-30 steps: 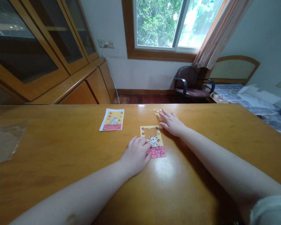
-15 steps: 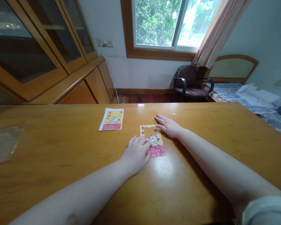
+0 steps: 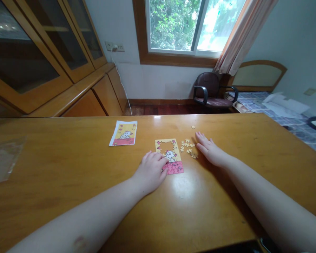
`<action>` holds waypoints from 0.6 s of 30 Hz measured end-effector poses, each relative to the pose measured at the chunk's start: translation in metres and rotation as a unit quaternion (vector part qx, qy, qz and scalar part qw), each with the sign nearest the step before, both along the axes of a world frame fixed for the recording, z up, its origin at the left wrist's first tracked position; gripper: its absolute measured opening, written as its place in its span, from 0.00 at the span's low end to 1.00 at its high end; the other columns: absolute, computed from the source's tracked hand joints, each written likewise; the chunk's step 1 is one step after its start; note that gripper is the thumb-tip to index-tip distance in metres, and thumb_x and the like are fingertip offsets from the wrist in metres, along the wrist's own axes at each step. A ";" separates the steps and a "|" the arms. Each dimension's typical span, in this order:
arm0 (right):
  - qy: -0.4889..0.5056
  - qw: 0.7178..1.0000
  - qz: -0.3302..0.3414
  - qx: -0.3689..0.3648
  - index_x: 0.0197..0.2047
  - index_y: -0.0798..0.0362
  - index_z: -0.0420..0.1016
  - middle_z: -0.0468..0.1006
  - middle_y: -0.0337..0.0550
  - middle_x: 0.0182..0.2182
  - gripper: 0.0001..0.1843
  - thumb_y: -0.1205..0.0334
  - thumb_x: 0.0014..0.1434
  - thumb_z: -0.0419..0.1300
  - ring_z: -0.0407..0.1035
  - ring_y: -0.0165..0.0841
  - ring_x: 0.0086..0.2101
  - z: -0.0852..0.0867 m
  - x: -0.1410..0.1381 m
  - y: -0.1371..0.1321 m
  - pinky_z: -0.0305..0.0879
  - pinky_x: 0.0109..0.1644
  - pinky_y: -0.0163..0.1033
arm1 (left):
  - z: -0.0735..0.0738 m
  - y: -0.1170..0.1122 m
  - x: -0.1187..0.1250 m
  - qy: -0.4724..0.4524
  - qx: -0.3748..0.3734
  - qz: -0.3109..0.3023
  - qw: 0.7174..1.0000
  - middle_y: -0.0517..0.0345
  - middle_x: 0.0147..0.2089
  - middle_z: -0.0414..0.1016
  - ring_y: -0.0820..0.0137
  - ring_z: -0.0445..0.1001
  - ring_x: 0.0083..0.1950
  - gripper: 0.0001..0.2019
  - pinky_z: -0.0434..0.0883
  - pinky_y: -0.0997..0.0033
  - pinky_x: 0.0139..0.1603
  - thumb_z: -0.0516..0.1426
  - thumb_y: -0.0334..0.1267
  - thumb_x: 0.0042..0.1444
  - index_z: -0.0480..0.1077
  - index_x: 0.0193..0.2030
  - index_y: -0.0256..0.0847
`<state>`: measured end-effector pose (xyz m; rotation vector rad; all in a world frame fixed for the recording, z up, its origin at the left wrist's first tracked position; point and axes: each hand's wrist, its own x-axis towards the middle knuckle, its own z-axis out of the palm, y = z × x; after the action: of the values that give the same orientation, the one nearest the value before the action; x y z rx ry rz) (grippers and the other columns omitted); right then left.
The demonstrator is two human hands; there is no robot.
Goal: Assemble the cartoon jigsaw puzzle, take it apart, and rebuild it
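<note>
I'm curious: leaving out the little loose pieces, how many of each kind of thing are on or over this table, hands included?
Part-built puzzle: 1
Printed picture: 1
Clear plastic: 1
Hands: 2 (left hand on the puzzle, right hand beside the loose pieces)
Total: 5

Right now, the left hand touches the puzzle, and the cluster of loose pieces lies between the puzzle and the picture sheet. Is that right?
Not quite. The head view shows the cluster between the puzzle and the right hand. The left hand does touch the puzzle.
</note>
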<state>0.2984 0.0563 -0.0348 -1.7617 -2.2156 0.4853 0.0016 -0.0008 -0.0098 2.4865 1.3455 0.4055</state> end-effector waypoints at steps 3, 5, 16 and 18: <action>-0.108 0.994 0.025 0.008 0.71 0.53 0.46 0.46 0.53 0.69 0.37 0.42 0.65 0.40 0.38 0.48 0.67 -0.011 0.004 -0.001 0.36 0.66 0.67 | 0.000 0.000 0.000 0.000 0.002 0.000 1.000 0.52 0.47 0.75 0.60 0.69 0.52 0.11 0.58 0.48 0.63 0.54 0.37 0.57 0.72 0.46 0.44; -0.144 0.989 0.019 0.020 0.71 0.54 0.46 0.44 0.53 0.69 0.37 0.42 0.65 0.41 0.37 0.49 0.67 -0.013 0.006 0.010 0.34 0.66 0.67 | 0.000 0.000 0.000 -0.003 0.002 -0.001 1.000 0.52 0.47 0.75 0.60 0.69 0.52 0.11 0.59 0.48 0.62 0.53 0.36 0.58 0.72 0.46 0.44; -0.034 0.991 0.127 0.001 0.67 0.48 0.57 0.54 0.43 0.67 0.30 0.48 0.68 0.34 0.45 0.36 0.67 0.000 -0.029 0.082 0.38 0.69 0.56 | -0.002 0.000 -0.001 -0.005 0.006 0.001 1.000 0.52 0.46 0.74 0.60 0.69 0.52 0.11 0.59 0.48 0.62 0.54 0.37 0.57 0.72 0.46 0.44; 0.046 0.989 0.143 0.013 0.66 0.48 0.59 0.58 0.43 0.66 0.33 0.45 0.68 0.30 0.49 0.35 0.65 -0.003 -0.033 0.077 0.41 0.69 0.53 | -0.002 0.000 -0.001 -0.004 0.007 -0.001 1.000 0.52 0.46 0.74 0.60 0.69 0.52 0.11 0.59 0.47 0.63 0.54 0.37 0.57 0.72 0.46 0.44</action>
<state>0.2650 0.1332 -0.0375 -1.3835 -2.4075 0.5818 0.0010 -0.0011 -0.0117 2.4939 1.3424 0.4251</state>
